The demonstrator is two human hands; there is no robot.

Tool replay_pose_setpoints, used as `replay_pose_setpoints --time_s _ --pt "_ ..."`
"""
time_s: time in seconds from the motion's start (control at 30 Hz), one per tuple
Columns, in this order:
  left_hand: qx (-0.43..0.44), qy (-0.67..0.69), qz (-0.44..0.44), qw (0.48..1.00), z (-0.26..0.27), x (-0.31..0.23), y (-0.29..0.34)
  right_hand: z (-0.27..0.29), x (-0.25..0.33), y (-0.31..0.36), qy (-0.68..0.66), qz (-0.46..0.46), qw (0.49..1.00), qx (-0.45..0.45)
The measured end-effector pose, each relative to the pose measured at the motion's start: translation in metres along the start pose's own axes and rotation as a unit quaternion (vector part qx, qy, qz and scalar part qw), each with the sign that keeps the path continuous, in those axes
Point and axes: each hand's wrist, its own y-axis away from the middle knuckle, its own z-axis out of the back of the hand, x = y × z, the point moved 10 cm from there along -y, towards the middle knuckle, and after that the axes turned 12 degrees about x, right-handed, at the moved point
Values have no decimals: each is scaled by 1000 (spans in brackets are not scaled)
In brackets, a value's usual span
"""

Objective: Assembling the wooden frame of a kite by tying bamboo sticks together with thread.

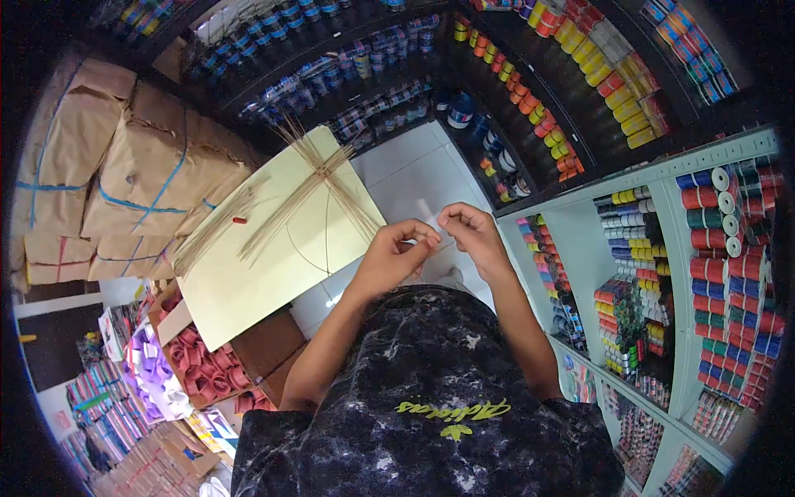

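Note:
Just in front of my chest, my left hand (403,248) is closed in a pinch, thumb against curled fingers. Close by on its right, my right hand (472,234) also pinches, thumb and forefinger together. The two hands are slightly apart. Whatever the fingertips hold is too fine to make out. Ahead and to the left stands a pale yellow tabletop (224,306). On it lie long thin tan sticks (281,197), laid across one another towards the far end, and a looser bunch of sticks (217,217). A small red piece (239,220) lies between them.
Paper-wrapped bales (145,166) tied with blue cord are stacked at left. Below the table, a cardboard box (257,352) stands beside coiled red ribbon (207,364). Dark shelves (530,74) of spools line the back; a pale green rack (654,199) of spools stands at right.

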Motion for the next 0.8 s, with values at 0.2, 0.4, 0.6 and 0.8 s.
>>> replay_pose_setpoints --time_s 0.2,0.4,0.6,0.8 --pt "-32 46 -13 998 15 12 -6 -9 18 5 56 95 994 11" --pt "-42 93 13 995 19 20 -7 -13 30 12 120 119 986 5" --pt "-30 130 40 990 18 20 -5 -14 36 16 160 120 980 -8" --pt "-15 148 46 988 17 20 -8 -15 38 18 157 106 982 -20"
